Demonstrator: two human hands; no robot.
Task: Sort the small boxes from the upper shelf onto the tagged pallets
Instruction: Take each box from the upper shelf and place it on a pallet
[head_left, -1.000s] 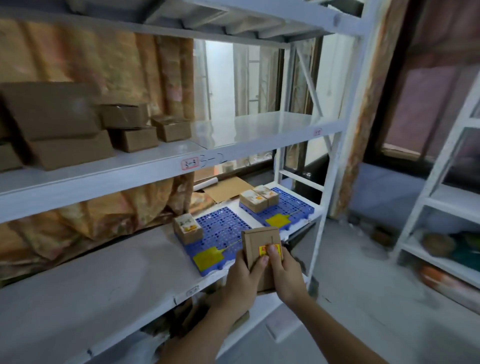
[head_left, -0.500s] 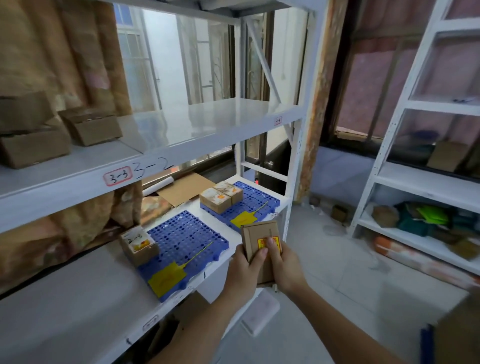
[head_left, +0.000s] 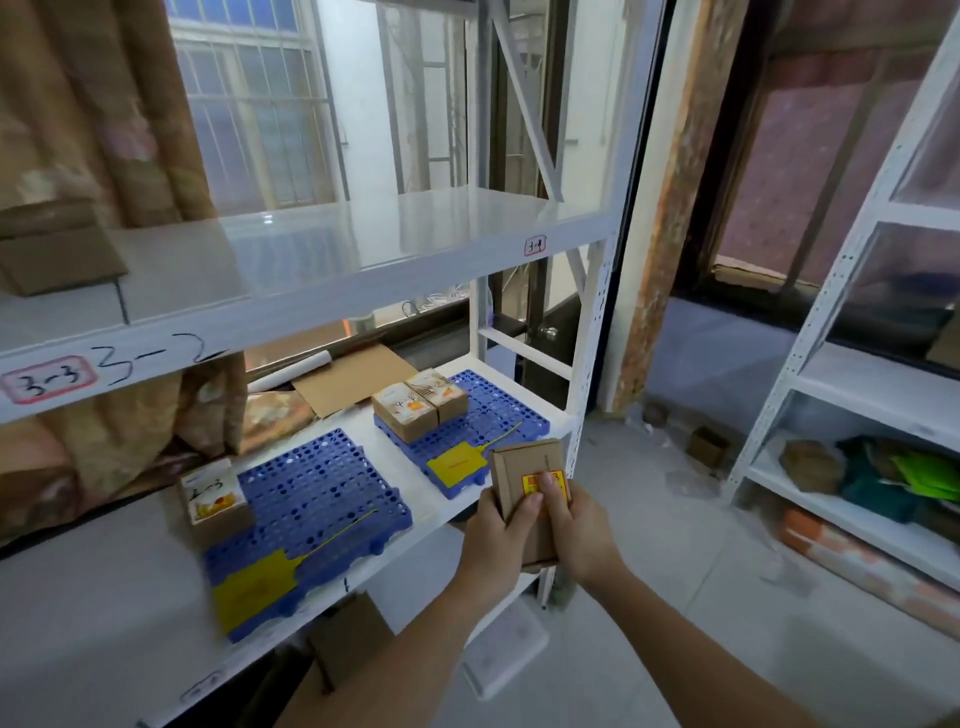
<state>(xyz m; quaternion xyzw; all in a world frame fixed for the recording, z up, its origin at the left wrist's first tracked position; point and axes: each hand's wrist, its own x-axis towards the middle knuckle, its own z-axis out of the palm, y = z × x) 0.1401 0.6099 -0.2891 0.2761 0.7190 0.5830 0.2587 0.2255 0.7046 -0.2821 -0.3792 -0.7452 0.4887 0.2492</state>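
Head view: box (head_left: 527, 499), long axis upright, gripped by both left hand (head_left: 496, 535) and right hand (head_left: 576, 525), off the shelf edge. Right pallet (head_left: 498, 415) lies just ahead-left; left pallet (head_left: 322, 493) farther left.

The held box (head_left: 527, 493) is plain brown cardboard with a yellow label printed in red. Both pallets (head_left: 317, 499) (head_left: 488, 415) are blue plastic dotted with round holes, each carrying a yellow tag (head_left: 254, 587), and they lie on a white shelf (head_left: 104, 587). The curtain (head_left: 88, 109) is tan with a faded floral print.
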